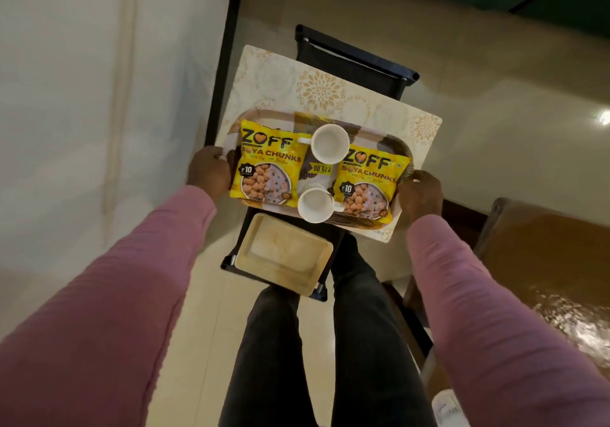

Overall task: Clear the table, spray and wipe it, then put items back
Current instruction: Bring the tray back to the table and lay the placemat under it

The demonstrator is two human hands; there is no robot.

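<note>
I hold a patterned serving tray (401, 144) over the small table with the floral cover (317, 93). My left hand (208, 172) grips the tray's left edge and my right hand (421, 195) grips its right edge. On the tray lie two yellow soya chunks packets, the left packet (266, 162) and the right packet (368, 185). Two white cups stand between them, the far cup (330, 144) and the near cup (315, 205). I cannot tell whether the tray rests on the table or is lifted.
A beige square plate (284, 256) sits on a black stool (227, 263) just below the tray, in front of my legs. A black chair (356, 60) stands beyond the table. A wall runs along the left, a brown wooden surface (544, 261) at right.
</note>
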